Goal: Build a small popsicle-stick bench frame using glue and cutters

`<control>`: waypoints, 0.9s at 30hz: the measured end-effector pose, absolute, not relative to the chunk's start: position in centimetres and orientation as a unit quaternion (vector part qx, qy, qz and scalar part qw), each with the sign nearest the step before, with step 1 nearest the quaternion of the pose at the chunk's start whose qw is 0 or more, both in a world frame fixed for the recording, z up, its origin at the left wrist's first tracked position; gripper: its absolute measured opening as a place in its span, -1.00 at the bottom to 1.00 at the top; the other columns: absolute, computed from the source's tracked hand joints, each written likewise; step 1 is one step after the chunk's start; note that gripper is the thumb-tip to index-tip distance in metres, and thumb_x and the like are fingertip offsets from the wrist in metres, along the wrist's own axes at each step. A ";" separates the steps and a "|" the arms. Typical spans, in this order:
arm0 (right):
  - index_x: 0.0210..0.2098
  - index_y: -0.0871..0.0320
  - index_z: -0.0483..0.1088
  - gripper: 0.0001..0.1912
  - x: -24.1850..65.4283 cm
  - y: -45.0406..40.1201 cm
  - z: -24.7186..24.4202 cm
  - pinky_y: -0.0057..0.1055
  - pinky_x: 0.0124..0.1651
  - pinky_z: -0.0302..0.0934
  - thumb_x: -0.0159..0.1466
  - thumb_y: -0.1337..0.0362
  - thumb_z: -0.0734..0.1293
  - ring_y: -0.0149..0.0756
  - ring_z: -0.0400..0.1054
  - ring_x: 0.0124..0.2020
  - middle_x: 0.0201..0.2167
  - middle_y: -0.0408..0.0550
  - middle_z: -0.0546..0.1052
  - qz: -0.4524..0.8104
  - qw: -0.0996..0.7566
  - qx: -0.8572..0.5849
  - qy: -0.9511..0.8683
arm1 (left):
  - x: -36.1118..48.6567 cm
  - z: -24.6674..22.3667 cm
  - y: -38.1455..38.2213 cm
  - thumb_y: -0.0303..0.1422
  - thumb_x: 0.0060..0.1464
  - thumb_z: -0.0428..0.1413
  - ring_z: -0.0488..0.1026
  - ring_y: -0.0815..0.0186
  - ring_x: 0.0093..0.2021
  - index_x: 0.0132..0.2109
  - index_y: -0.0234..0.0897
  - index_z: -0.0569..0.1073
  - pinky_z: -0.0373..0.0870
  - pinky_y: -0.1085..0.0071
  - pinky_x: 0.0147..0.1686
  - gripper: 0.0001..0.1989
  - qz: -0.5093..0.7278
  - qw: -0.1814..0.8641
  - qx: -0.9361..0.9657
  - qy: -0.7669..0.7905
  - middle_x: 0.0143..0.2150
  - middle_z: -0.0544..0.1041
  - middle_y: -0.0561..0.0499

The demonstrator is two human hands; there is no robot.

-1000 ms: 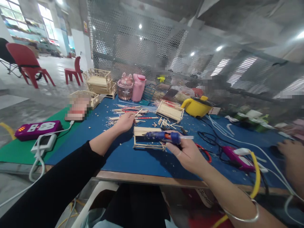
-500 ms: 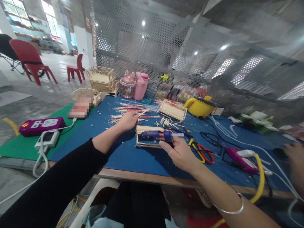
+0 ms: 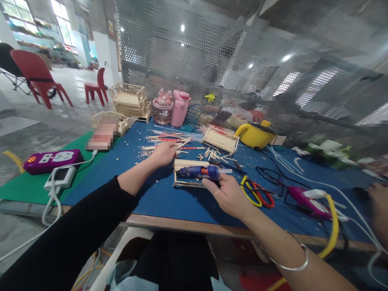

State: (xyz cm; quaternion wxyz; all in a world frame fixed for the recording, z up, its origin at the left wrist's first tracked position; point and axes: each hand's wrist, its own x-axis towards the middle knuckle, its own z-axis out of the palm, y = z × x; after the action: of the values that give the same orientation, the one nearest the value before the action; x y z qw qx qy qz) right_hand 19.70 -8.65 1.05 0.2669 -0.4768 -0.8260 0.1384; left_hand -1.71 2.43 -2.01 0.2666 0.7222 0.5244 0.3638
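In my right hand (image 3: 228, 192) is a blue hot glue gun (image 3: 197, 172), its dark nozzle pointing left and a clear glue stick (image 3: 226, 171) poking out of its back. The gun lies over a small wooden stick frame (image 3: 189, 184) on the table and hides part of it. My left hand (image 3: 163, 154) is closed just behind the frame's left corner, pinching a thin wooden stick (image 3: 183, 144) that slants up to the right. Behind that hand are loose wooden sticks (image 3: 157, 138), some in red-marked clear wrapping.
Short cut sticks (image 3: 214, 154) and another stick frame (image 3: 221, 140) lie farther back. Scissors (image 3: 257, 193), black cables and a purple power strip (image 3: 312, 202) are on the right. A yellow pot (image 3: 256, 135), pink bottle (image 3: 180, 109) and stacked frames (image 3: 130, 101) stand behind. Another person's hand (image 3: 378, 194) shows far right.
The glue gun and my right hand have shifted very slightly left. My left hand stays nearly where it was.
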 end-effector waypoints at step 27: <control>0.10 0.31 0.24 -0.49 31.3 -0.2 3.1 -0.11 -0.13 0.26 0.28 0.09 0.13 0.11 0.41 -0.12 -0.16 0.22 0.53 -0.122 0.283 -0.654 -0.691 | -1.6 -1.1 1.8 -0.38 0.10 -0.17 0.40 0.25 -0.24 -0.13 -0.27 0.46 0.30 0.37 -0.24 -0.66 0.417 0.197 0.726 0.510 -0.25 0.52 -0.02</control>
State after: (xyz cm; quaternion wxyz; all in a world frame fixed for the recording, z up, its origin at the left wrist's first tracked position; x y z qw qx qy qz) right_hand 31.35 -0.19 3.09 0.2828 -0.6542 -0.6909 -0.1215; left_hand -1.62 1.77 -1.11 0.1967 0.7265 0.5096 0.4169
